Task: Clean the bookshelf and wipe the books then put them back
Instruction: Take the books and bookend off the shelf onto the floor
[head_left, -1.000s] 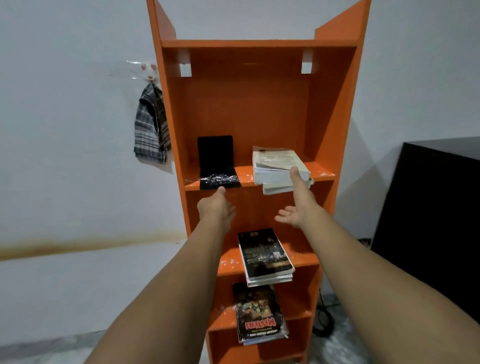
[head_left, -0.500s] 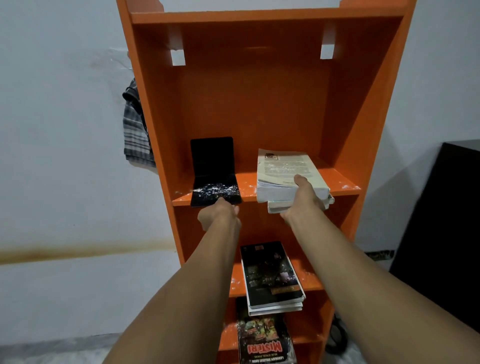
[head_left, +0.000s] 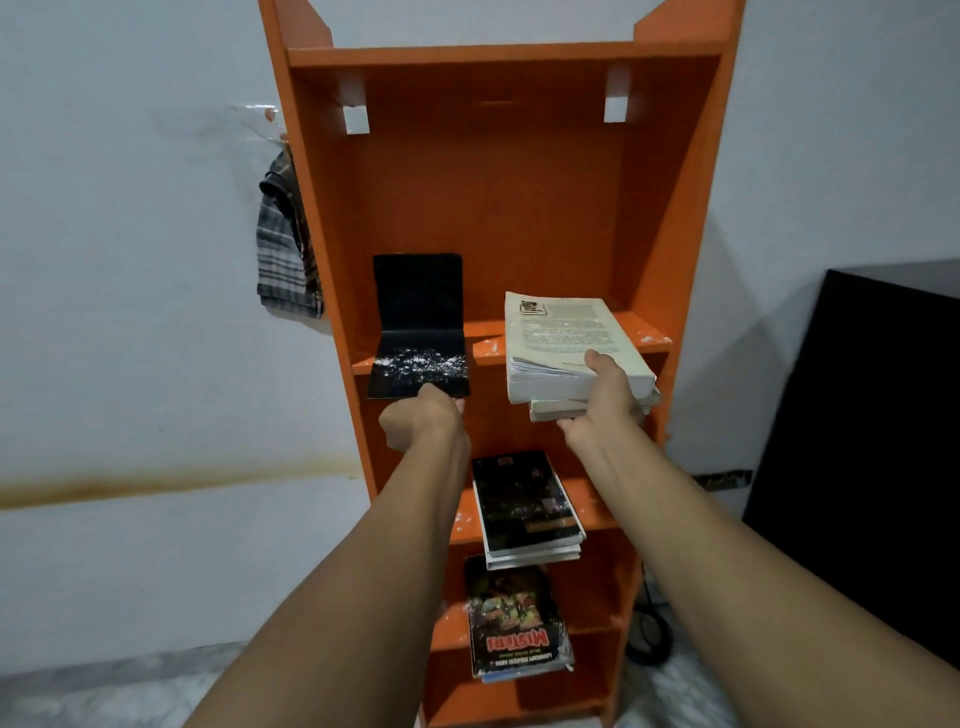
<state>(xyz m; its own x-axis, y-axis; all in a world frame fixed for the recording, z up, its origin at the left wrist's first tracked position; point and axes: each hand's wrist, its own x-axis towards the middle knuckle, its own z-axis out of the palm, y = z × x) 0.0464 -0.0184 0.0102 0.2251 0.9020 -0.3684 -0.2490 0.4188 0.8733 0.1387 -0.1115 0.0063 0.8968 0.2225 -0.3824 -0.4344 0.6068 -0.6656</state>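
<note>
The right hand (head_left: 605, 410) grips the stack of pale paperback books (head_left: 571, 338), thumb on top, on the upper shelf of the orange wooden bookshelf (head_left: 498, 182). The left hand (head_left: 423, 418) touches the dusty black folding case (head_left: 418, 312) with curled fingers; whether it grips cannot be told.

bookshelf (head_left: 519, 208) was orange | folded case (head_left: 418, 296) was black, flecked white | upper books (head_left: 566, 332) were cream | hanging cloth (head_left: 283, 249) was grey plaid | wall (head_left: 130, 260) was white, brown-streaked
</note>
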